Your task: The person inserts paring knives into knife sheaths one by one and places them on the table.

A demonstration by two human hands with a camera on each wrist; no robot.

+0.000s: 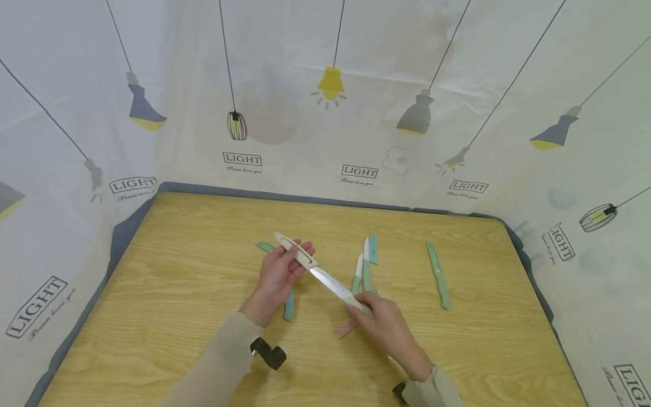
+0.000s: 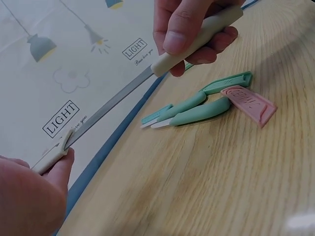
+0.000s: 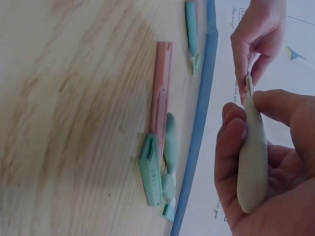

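Observation:
A knife with a cream handle (image 3: 252,162) and a bare silver blade (image 1: 329,282) is held above the table, aslant between the two hands. My right hand (image 1: 383,323) grips the handle, thumb and fingers around it. My left hand (image 1: 277,278) pinches a cream blade sheath (image 1: 300,254) with a long slot. The front of the blade sits inside the sheath, while the part near the handle is exposed. Beneath the left hand lies a knife with a blue handle (image 1: 289,306), partly hidden, with a green piece (image 1: 265,247) showing beyond the fingers.
Two green-handled knives (image 1: 367,272) lie mid-table near a blue sheath (image 1: 373,249). A pink sheath (image 2: 251,104) and a green sheath (image 2: 227,83) lie close by. Farther right is another green knife (image 1: 438,278). A printed curtain (image 1: 295,147) surrounds the wooden table (image 1: 498,339).

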